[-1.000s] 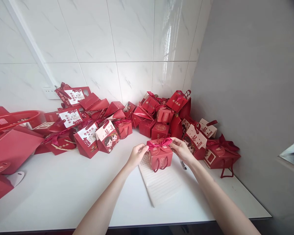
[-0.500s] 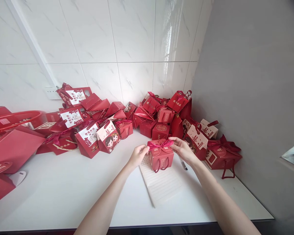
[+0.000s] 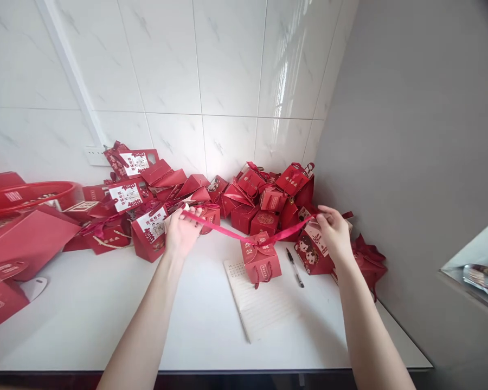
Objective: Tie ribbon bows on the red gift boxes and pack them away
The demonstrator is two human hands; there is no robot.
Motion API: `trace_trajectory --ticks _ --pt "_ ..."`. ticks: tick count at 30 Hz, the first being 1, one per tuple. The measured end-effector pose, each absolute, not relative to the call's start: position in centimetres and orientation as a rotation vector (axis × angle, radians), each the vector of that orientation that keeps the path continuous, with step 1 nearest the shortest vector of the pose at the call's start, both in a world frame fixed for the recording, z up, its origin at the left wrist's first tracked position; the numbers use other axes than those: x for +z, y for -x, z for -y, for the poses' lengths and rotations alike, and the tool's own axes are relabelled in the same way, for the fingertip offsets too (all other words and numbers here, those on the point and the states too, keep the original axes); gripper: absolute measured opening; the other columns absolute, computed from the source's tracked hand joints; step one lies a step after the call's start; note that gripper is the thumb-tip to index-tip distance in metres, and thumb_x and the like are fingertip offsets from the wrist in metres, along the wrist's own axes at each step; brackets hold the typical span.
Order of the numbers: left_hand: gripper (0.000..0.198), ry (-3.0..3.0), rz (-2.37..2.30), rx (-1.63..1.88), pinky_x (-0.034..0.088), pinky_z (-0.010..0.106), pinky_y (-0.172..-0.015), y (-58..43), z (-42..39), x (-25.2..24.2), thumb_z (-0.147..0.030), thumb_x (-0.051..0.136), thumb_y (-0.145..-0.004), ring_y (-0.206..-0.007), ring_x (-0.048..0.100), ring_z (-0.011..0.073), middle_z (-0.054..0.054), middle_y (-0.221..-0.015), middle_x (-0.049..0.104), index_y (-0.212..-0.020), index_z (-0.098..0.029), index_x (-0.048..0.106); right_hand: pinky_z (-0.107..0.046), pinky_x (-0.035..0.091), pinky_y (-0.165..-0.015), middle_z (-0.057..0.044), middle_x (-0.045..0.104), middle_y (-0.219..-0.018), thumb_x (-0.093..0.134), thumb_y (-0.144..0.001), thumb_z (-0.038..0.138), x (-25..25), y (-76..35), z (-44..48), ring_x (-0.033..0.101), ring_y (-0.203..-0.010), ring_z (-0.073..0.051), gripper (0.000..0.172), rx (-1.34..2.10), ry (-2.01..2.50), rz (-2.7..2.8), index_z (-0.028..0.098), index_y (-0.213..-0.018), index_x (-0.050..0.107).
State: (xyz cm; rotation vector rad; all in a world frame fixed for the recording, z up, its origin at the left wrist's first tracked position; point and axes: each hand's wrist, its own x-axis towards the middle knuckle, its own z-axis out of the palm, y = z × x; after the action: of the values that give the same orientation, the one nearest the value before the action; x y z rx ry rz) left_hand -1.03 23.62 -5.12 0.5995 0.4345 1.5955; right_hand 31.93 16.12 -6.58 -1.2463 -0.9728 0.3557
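Note:
A small red gift box [image 3: 261, 262] with gold print and cord handles sits on a lined notebook [image 3: 264, 314]. A dark pink ribbon [image 3: 287, 233] crosses its top, and both loose ends are drawn out sideways and upward. My left hand [image 3: 184, 230], raised to the left of the box, pinches one ribbon end. On the other side my right hand [image 3: 332, 230] grips the opposite end between thumb and fingers. No bow shows on the lid; the strands meet low at its middle. A black-and-clear pen [image 3: 295, 267] lies just right of the box.
Many red gift boxes [image 3: 265, 223] are heaped along the tiled wall. At the left stand a red plastic basket [image 3: 32, 195] and larger red boxes [image 3: 32, 244]. A grey wall [image 3: 398, 135] bounds the right side. The white table's front edge [image 3: 211, 371] runs below my forearms.
The bow on the box has come undone. My hands have moved apart and up, stretching the ribbon ends left and right. The view has shifted slightly.

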Motion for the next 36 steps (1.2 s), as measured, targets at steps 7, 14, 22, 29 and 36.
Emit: trace_trajectory --ticks 7,14,22,29,36 --pt "0.018 -1.279 -0.377 1.344 0.046 0.025 -0.066 -4.0 -21.7 2.9 -0.031 0.061 -0.075 -0.069 0.059 0.0122 0.004 -0.076 0.065 -0.072 -0.013 0.063 -0.035 0.049 -0.077 -0.001 0.063 -0.076 0.056 -0.073 0.019 4.4 -25.2 -16.8 0.061 -0.073 -0.016 0.015 -0.02 1.134 1.445 0.02 -0.088 0.058" --pt "0.02 -1.496 -0.311 1.178 0.046 0.028 -0.076 -5.3 -19.2 6.6 -0.026 0.055 -0.078 -0.084 0.061 0.0154 0.008 -0.097 0.068 -0.089 -0.014 0.067 -0.034 0.048 -0.073 0.0 0.066 -0.074 0.059 -0.072 0.019 9.1 -22.0 -15.8 0.062 -0.069 -0.015 0.013 -0.04 1.107 1.683 0.019 -0.085 0.061" --pt "0.029 -1.569 -0.599 1.29 0.042 0.025 -0.058 -0.1 -17.8 5.7 -0.033 0.046 -0.079 -0.049 0.05 0.0097 -0.003 -0.05 0.052 -0.054 -0.018 0.041 -0.03 0.048 -0.068 -0.004 0.066 -0.073 0.059 -0.078 0.044 8.3 -23.7 -10.1 0.061 -0.068 -0.016 0.029 0.263 1.141 1.868 0.017 -0.086 0.062" --pt "0.023 -2.511 -1.059 0.443 0.039 0.027 -0.058 -0.9 -13.6 -2.0 -0.037 0.053 -0.075 -0.062 0.055 0.0159 0.0 -0.065 0.058 -0.062 -0.018 0.055 -0.026 0.046 -0.074 -0.003 0.071 -0.083 0.051 -0.079 0.02 -0.2 -22.2 -11.3 0.064 -0.076 -0.016 0.019 0.28 1.396 2.381 0.018 -0.079 0.07" --pt "0.021 -2.654 -1.159 0.41 0.045 0.035 -0.078 -3.8 -12.2 -7.3 -0.028 0.043 -0.084 -0.086 0.06 0.0238 0.009 -0.097 0.058 -0.091 -0.017 0.06 -0.024 0.043 -0.062 -0.003 0.07 -0.073 0.057 -0.07 0.013 -5.0 -21.0 -11.7 0.063 -0.068 -0.017 0.016 0.371 1.482 2.48 0.018 -0.074 0.071"
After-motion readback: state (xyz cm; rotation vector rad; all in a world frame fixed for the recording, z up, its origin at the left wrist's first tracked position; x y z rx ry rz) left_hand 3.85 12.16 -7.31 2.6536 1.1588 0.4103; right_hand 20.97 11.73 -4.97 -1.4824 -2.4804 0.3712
